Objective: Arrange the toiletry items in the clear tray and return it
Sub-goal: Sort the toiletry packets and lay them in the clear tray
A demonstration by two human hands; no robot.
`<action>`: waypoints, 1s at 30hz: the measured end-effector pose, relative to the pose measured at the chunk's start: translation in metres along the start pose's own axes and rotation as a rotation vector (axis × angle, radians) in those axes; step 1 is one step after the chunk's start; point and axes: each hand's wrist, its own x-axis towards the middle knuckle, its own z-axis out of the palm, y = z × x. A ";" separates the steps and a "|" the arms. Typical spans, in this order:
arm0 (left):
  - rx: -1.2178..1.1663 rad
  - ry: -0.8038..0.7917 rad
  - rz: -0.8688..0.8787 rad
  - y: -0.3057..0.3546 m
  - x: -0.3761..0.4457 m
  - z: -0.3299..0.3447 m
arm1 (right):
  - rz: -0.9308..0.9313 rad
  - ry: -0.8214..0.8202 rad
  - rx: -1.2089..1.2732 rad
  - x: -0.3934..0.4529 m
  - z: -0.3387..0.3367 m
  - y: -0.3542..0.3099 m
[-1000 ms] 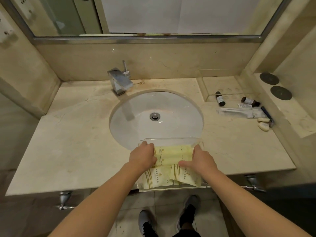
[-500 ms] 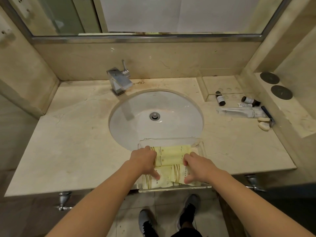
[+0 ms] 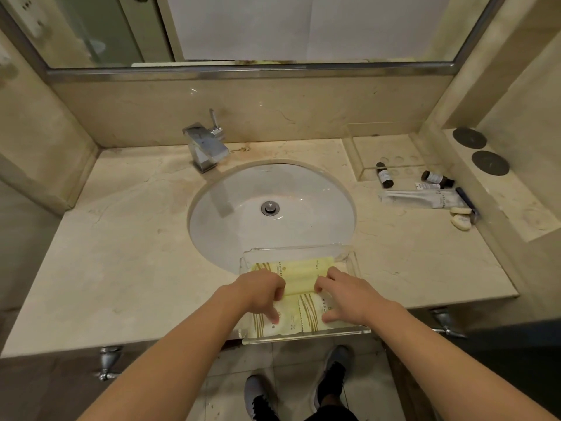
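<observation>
Head view, looking down at a marble bathroom surface (image 3: 127,256) with a white sink (image 3: 273,208) and a chrome faucet (image 3: 205,145). A clear tray (image 3: 303,337) sits at the surface's near edge, its far end over the sink rim. Inside lie pale yellow sachets (image 3: 299,276). Both hands work in the tray: the left hand (image 3: 261,291) and right hand (image 3: 344,294) each have a curled grip, fingers and thumb pinching the packets. Well apart, at the far right, lie small dark bottles (image 3: 384,176), a white tube (image 3: 422,198) and two wrapped soaps (image 3: 460,221).
</observation>
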 end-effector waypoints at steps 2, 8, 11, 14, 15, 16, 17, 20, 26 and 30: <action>-0.063 0.020 -0.001 -0.003 0.000 0.001 | 0.005 0.030 0.032 -0.001 0.001 0.000; -0.132 0.154 -0.015 0.001 0.010 0.000 | 0.018 0.007 0.066 0.003 0.002 0.002; -0.138 0.228 -0.008 0.011 0.019 -0.006 | 0.032 0.025 0.112 0.003 0.000 0.005; -0.144 0.276 0.002 0.023 0.031 -0.014 | 0.078 0.143 0.226 0.001 -0.002 0.013; -0.147 0.281 0.008 0.028 0.036 -0.017 | 0.093 0.197 0.267 0.000 -0.005 0.018; -0.154 0.285 0.009 0.033 0.041 -0.021 | 0.112 0.249 0.316 -0.001 -0.008 0.022; -0.163 0.289 0.011 0.038 0.047 -0.024 | 0.143 0.302 0.377 -0.002 -0.011 0.029; -0.201 0.298 0.026 0.060 0.070 -0.036 | 0.297 0.435 0.636 -0.003 -0.022 0.058; -0.292 0.317 0.047 0.115 0.128 -0.062 | 0.576 0.532 1.090 -0.004 -0.037 0.128; -0.285 0.316 0.056 0.149 0.174 -0.078 | 0.738 0.547 1.144 -0.001 -0.040 0.181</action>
